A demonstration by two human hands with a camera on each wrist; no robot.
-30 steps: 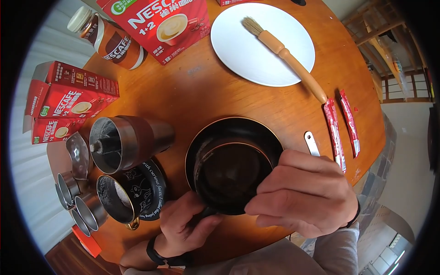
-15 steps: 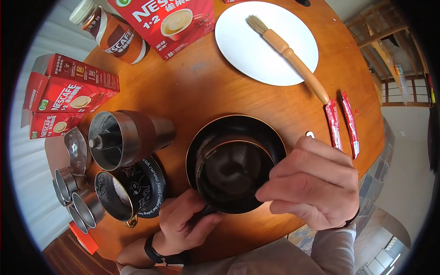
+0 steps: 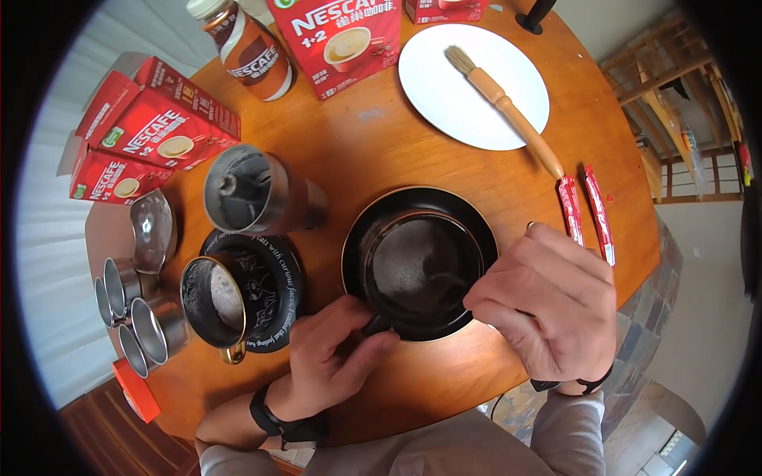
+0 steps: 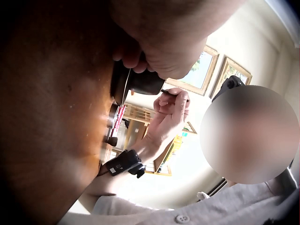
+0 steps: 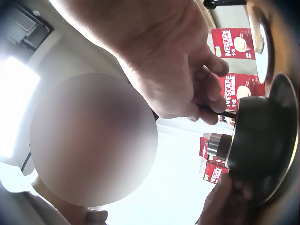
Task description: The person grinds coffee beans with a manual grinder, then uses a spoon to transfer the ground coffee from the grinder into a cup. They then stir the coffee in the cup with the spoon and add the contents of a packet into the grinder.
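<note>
A black cup [image 3: 421, 278] with dark, partly foamy liquid stands on a gold-rimmed black saucer [image 3: 359, 230]. My left hand [image 3: 333, 357] grips its handle at the near left. At the cup's right edge, my right hand [image 3: 556, 305] has its fingers curled; in the right wrist view this hand [image 5: 168, 61] pinches a thin dark handle [image 5: 227, 114] reaching to the cup [image 5: 255, 136]. What lies at its lower end is hidden. In the left wrist view the left fingers are against the cup [image 4: 146, 84], with the right hand [image 4: 171, 112] beyond.
Left stand a second black cup [image 3: 226, 297] holding pale powder, a metal grinder-like container [image 3: 270, 198] and several metal cups [image 3: 163, 325]. Behind are red boxes [image 3: 345, 47], a jar [image 3: 254, 59] and a white plate [image 3: 444, 111] with a brush [image 3: 516, 119]. Red sachets [image 3: 599, 214] lie right.
The head view has shifted, so the tabletop items sit differently in it. My right hand has moved slightly away from over the cup, and more pale foam shows. The left hand keeps its grip.
</note>
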